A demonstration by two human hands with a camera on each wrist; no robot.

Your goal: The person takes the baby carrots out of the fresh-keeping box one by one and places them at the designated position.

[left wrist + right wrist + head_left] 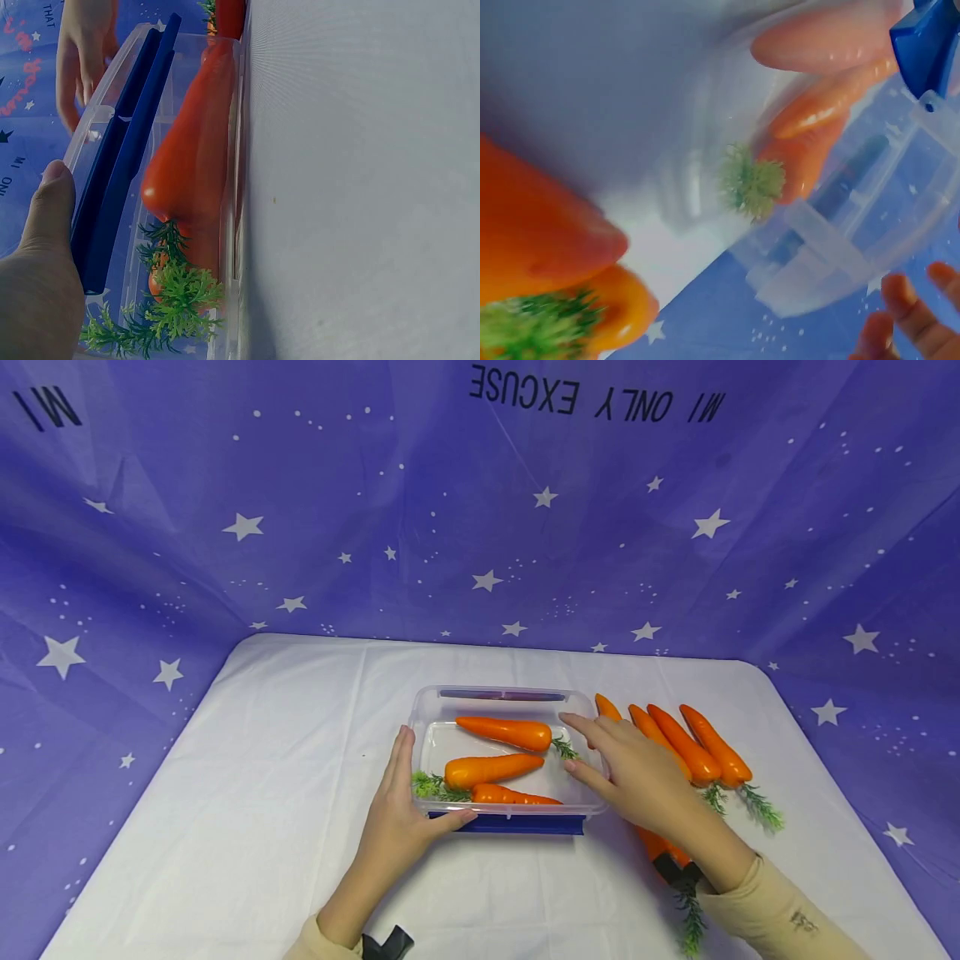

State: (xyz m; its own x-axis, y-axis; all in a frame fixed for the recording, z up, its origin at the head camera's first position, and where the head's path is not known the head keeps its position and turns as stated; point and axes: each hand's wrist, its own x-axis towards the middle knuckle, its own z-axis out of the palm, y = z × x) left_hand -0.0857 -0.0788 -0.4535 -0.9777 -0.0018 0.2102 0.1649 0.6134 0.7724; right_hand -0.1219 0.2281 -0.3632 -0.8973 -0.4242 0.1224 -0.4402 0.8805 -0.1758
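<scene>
A clear plastic food container (431,697) with blue side latches stands in the middle of the table. Three orange carrots with green leafy tops lie in it: one at the back (510,732), one in the middle (491,768) and one partly hidden by the front wall (513,794). My left hand (401,810) holds the container's front left corner, fingers along the left side and thumb at the front rim. My right hand (637,768) hovers at the right rim with loosely spread fingers and nothing in them. In the right wrist view, its fingertips (900,289) show apart from the container wall.
Several more carrots (716,743) lie to the right of the container, some partly covered by my right hand and forearm. A white cloth (225,827) covers the table. A purple star-patterned curtain (420,527) hangs behind and at both sides.
</scene>
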